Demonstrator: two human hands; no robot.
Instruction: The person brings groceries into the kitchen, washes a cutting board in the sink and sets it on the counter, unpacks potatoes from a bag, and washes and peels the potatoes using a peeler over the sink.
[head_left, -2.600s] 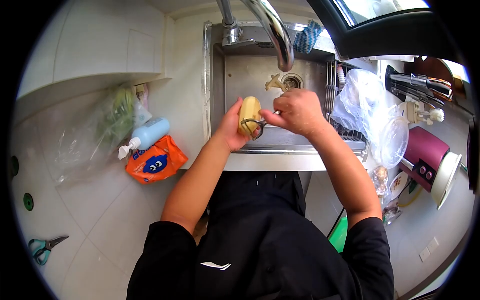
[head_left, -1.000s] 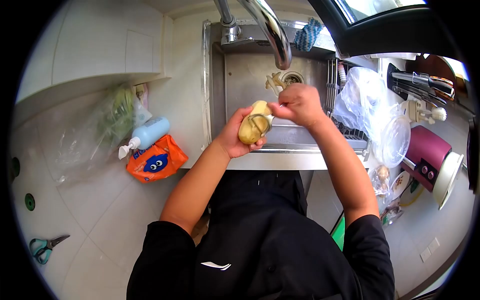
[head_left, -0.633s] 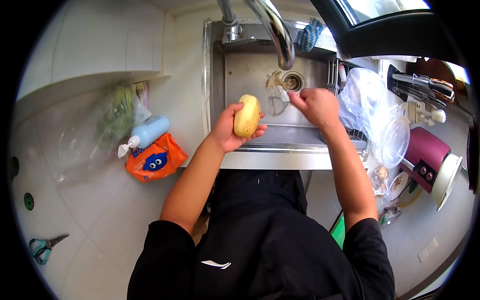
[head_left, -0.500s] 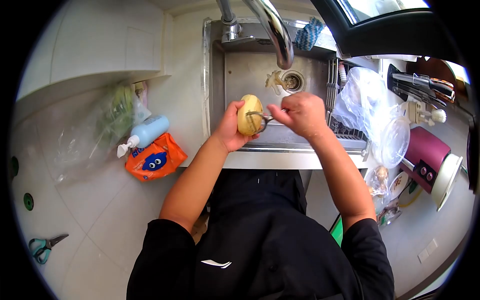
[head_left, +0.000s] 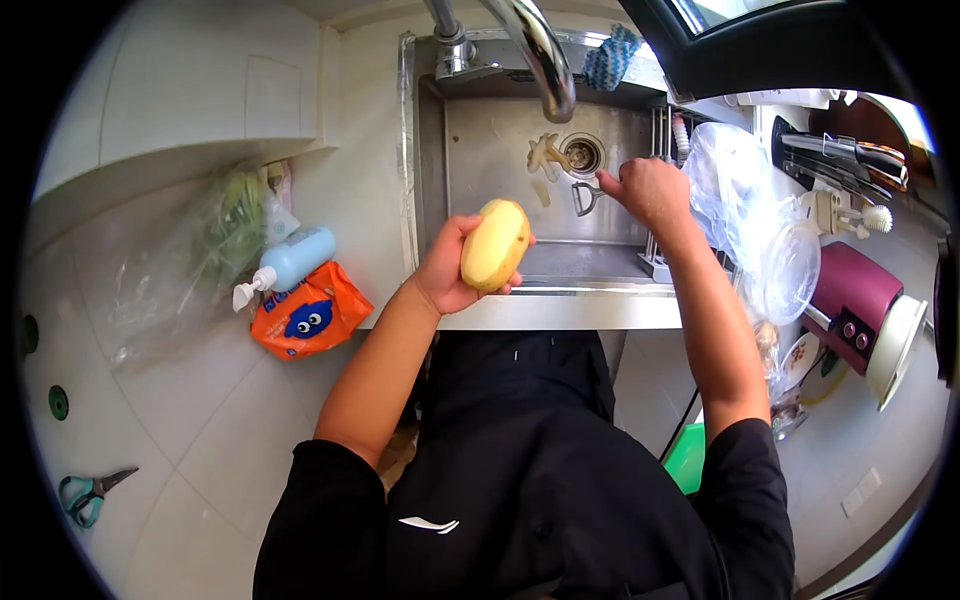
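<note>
My left hand (head_left: pixel 452 270) is closed around a potato (head_left: pixel 495 246) at the front edge of the sink. Most of the potato's surface is pale yellow and peeled, with a small brown spot on its right side. In my right hand (head_left: pixel 648 190) is a Y-shaped peeler (head_left: pixel 585 197), its handle hidden in my fist and its head over the sink, apart from the potato. Strips of peel (head_left: pixel 545 154) lie beside the drain (head_left: pixel 581 154) in the metal sink (head_left: pixel 480 130).
A chrome faucet (head_left: pixel 545 65) arches over the sink. To the left are a blue pump bottle (head_left: pixel 298 258), an orange packet (head_left: pixel 312 315) and bagged greens (head_left: pixel 238 205). Scissors (head_left: pixel 92 495) lie farther left. On the right are plastic bags (head_left: pixel 735 190), knives (head_left: pixel 845 155) and a maroon appliance (head_left: pixel 850 305).
The peeler has moved off the potato to the right with my right hand. My left hand has turned the potato. Another piece of peel now lies in the sink.
</note>
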